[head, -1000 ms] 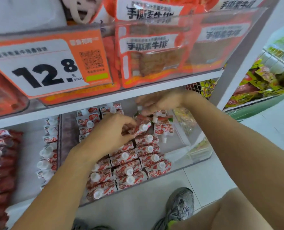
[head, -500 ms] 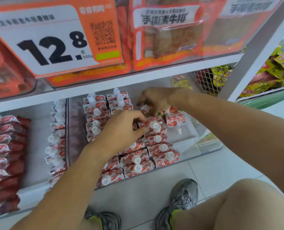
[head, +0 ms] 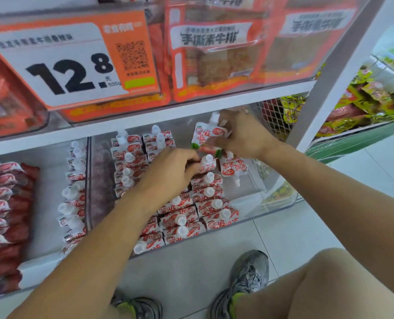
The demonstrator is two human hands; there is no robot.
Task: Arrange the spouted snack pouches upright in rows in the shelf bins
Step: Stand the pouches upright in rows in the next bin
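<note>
Several red-and-white spouted pouches (head: pixel 206 192) with white caps stand in rows inside a clear shelf bin (head: pixel 281 203) on the bottom shelf. My right hand (head: pixel 242 137) grips one pouch (head: pixel 205 137) lifted above the back of the right-hand row, its spout pointing up. My left hand (head: pixel 168 176) sits over the middle row with curled fingers, pinching the top of a pouch there; what it holds is mostly hidden under the fingers. One loose pouch (head: pixel 234 168) lies flat at the right, spout toward me.
A neighbouring bin (head: pixel 87 180) at the left holds another pouch row (head: pixel 72 199) and red packets (head: pixel 4 203). An upper shelf with a 12.8 price tag (head: pixel 71 61) overhangs. A white shelf post (head: pixel 334 72) rises at right. My shoes (head: pixel 249 279) are on the tiled floor.
My right hand has lifted a pouch up out of the back of the row. My left hand stays on the middle row. The camera has tilted slightly.
</note>
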